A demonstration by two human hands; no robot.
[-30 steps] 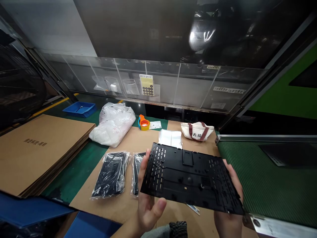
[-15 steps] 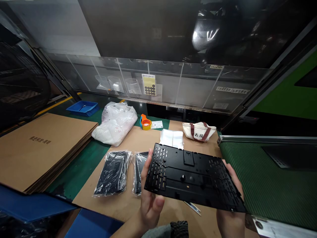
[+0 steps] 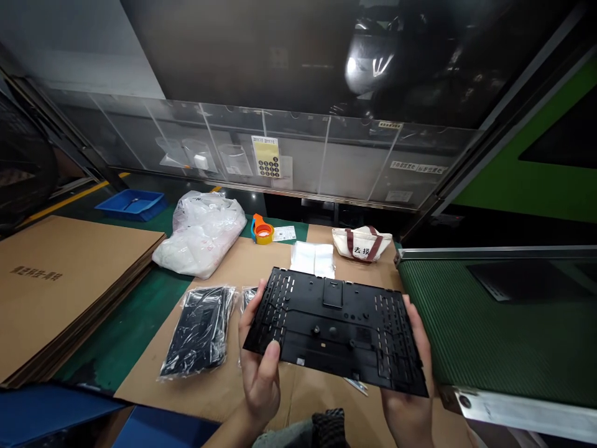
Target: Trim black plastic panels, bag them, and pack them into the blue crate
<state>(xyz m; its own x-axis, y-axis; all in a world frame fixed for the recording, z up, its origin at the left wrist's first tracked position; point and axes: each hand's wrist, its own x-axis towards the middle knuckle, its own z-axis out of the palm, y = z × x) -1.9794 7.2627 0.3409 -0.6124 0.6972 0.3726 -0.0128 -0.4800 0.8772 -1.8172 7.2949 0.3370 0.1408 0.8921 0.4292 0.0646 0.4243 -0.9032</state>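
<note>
A flat black plastic panel point(image 3: 345, 330) with rows of slots at both ends is held up above the cardboard-covered bench. My left hand point(image 3: 261, 367) grips its left end, thumb on the face. At the right end my right hand point(image 3: 415, 367) is wrapped round the edge; some of its fingers are hidden behind the panel. Left of the panel lies a black part in a clear plastic bag point(image 3: 200, 330). A second bagged part point(image 3: 247, 297) is mostly covered by my left hand and the panel. Behind the panel sits a stack of white sheets or bags point(image 3: 312, 258).
On the left stand stacked cardboard sheets point(image 3: 79, 267), a blue tray point(image 3: 133, 205) and a white plastic bag point(image 3: 200, 233). Toward the back are a tape dispenser point(image 3: 262, 230) and a small cloth bag point(image 3: 361, 242). A green conveyor belt point(image 3: 504, 348) bearing a dark panel point(image 3: 522, 280) runs along the right.
The view has shifted slightly, so the bench items appear further left. Both hands still hold the black panel, which has turned a little, and my left thumb now lies over its face.
</note>
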